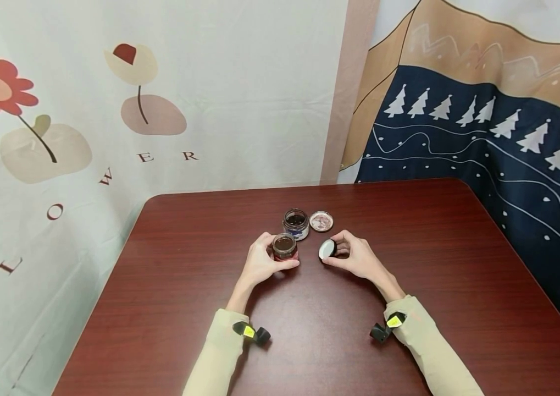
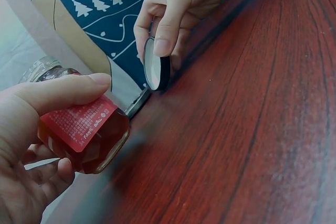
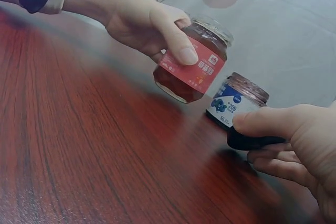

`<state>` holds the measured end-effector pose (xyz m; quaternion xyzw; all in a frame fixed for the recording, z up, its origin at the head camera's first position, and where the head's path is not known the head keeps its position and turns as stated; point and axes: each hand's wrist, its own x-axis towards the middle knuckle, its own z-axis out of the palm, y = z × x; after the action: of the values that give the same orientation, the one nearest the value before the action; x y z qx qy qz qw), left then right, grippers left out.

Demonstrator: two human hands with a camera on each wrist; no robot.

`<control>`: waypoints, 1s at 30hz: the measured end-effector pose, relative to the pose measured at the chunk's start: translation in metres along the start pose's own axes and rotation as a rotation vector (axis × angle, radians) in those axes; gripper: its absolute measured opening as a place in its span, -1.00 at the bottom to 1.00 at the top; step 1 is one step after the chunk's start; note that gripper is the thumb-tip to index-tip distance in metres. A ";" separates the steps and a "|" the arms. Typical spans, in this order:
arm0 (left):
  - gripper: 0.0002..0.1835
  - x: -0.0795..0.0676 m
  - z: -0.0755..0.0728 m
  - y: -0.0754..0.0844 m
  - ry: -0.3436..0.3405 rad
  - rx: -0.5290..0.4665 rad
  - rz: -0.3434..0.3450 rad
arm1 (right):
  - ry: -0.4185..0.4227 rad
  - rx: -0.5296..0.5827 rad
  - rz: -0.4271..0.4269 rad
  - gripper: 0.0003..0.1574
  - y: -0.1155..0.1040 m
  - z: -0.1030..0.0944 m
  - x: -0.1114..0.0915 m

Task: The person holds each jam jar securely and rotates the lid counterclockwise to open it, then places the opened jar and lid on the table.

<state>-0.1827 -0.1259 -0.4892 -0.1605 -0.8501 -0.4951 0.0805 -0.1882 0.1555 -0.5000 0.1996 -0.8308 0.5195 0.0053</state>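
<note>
My left hand [image 1: 261, 262] grips an uncapped glass jar [image 3: 193, 62] with a red label and dark reddish-brown contents. In the left wrist view the thumb lies along the side of this red-labelled jar [image 2: 86, 124]. A black lid [image 1: 327, 249] with a pale inside is pinched on edge between thumb and fingers of my right hand [image 1: 357, 256]. Just behind the red-labelled jar stands a second open jar [image 1: 296, 224], holding something dark. Its white and blue label with a blueberry picture shows in the right wrist view.
Beside the second jar, another lid [image 1: 321, 221] lies on the table with its stained inside up. The dark red wooden table [image 1: 383, 214] has rounded back corners. Behind it hang a pale flower-print cloth [image 1: 240, 99] and a navy tree-print cloth [image 1: 438, 137].
</note>
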 end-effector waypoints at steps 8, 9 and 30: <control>-0.45 0.000 0.002 -0.003 0.011 0.025 -0.015 | 0.007 0.012 0.004 -0.39 0.003 0.001 0.001; -0.45 0.000 0.002 -0.003 0.013 0.024 -0.013 | 0.007 0.011 0.006 -0.39 0.002 0.001 0.001; -0.38 0.000 0.005 -0.003 0.027 0.044 -0.026 | 0.044 -0.223 -0.042 -0.35 0.000 0.005 0.000</control>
<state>-0.1836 -0.1228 -0.4949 -0.1410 -0.8615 -0.4796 0.0892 -0.1871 0.1513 -0.5024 0.2038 -0.8787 0.4279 0.0564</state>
